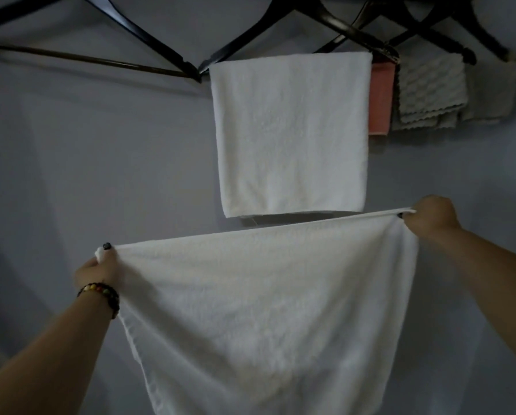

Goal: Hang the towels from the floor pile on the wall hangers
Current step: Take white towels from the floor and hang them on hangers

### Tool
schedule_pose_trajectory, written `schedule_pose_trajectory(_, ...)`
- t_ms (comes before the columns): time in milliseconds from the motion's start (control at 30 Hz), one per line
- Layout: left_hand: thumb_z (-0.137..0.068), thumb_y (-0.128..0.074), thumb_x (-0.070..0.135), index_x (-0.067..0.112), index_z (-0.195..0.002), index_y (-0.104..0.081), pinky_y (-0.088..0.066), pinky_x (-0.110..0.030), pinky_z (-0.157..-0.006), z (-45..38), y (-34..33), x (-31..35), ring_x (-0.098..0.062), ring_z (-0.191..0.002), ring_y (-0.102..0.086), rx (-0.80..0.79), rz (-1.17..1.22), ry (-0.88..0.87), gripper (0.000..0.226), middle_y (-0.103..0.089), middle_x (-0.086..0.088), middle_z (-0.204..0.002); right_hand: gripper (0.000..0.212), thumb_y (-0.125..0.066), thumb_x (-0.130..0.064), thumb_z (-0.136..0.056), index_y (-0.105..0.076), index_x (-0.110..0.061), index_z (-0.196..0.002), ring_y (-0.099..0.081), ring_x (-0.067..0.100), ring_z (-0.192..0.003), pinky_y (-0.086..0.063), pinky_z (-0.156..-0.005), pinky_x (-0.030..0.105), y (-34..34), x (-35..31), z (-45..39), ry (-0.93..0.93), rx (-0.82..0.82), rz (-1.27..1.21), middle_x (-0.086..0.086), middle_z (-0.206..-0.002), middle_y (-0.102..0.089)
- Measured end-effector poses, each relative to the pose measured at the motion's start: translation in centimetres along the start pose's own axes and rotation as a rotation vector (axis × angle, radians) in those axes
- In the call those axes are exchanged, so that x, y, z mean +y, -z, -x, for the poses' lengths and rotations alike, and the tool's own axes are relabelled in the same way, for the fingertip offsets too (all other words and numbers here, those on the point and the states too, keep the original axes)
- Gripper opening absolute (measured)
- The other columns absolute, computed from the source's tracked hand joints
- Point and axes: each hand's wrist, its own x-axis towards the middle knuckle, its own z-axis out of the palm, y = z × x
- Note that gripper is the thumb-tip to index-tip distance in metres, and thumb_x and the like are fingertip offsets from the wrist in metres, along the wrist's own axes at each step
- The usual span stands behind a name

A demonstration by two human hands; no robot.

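My left hand and right hand each pinch a top corner of the white towel, stretched below the empty hanger. Risk: uneven draping lets it slide off

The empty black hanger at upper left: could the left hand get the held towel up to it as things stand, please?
Probably yes: the empty hanger hangs bare above the left hand, nothing between them, though both hands grip the held towel.
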Motion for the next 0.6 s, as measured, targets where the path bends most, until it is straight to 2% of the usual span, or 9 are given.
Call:
schedule_pose_trajectory(167,-0.097,-0.045,0.046,0.006,-0.097,-0.061,-0.038,-0.036,-0.078,0.3,0.1,-0.3,-0.029,-0.087,-0.051,-0.017,-0.073,-0.004,0.043,-0.056,-0.014,-0.095,0.030,-0.074,-0.017,-0.076,-0.069,0.011,-0.087,-0.064,0.044,-0.090,-0.052,-0.078,0.039,0.3,-0.7,0.6,-0.036,0.027,-0.033,0.031,-0.093,-0.066)
schedule_pose_trajectory(333,-0.095,-0.049,0.048,0.003,-0.092,-0.063,-0.039,-0.034,-0.075,0.8,0.1,-0.5,-0.026,-0.084,-0.053,-0.042,-0.040,-0.028,0.047,-0.058,-0.012,-0.088,0.032,-0.071,-0.018,-0.079,-0.066,0.012,-0.087,-0.062,0.046,-0.092,-0.051,-0.076,0.038,-0.3,-0.9,2.1,-0.074,0.020,-0.064,0.032,-0.095,-0.064)
schedule_pose_trajectory(467,-0.094,-0.050,0.047,0.004,-0.083,-0.062,-0.039,-0.033,-0.073,1.7,-0.8,-0.1,-0.023,-0.080,-0.052,-0.085,0.071,-0.013,0.046,-0.055,-0.009,-0.079,0.042,-0.063,-0.035,-0.074,-0.067,0.006,-0.080,-0.064,0.041,-0.090,-0.048,-0.072,0.034,-1.0,-1.8,3.3,-0.005,-0.018,-0.164,0.027,-0.088,-0.066)
schedule_pose_trajectory(533,-0.096,-0.049,0.044,0.012,-0.076,-0.056,-0.039,-0.033,-0.076,2.6,-1.4,0.4,-0.022,-0.082,-0.048,-0.136,0.111,-0.015,0.039,-0.050,-0.004,-0.074,0.028,-0.067,-0.030,-0.076,-0.065,-0.003,-0.070,-0.065,0.037,-0.084,-0.041,-0.067,0.028,-1.2,-2.9,3.9,0.075,-0.016,-0.212,0.022,-0.080,-0.067)
schedule_pose_trajectory(600,-0.096,-0.048,0.045,0.019,-0.066,-0.047,-0.037,-0.034,-0.075,3.2,-2.0,0.8,-0.021,-0.082,-0.045,-0.193,0.124,-0.030,0.040,-0.045,-0.003,-0.075,0.019,-0.072,-0.020,-0.077,-0.065,-0.006,-0.068,-0.064,0.032,-0.079,-0.038,-0.065,0.027,-1.2,-4.4,4.5,0.143,-0.006,-0.236,0.020,-0.076,-0.067)
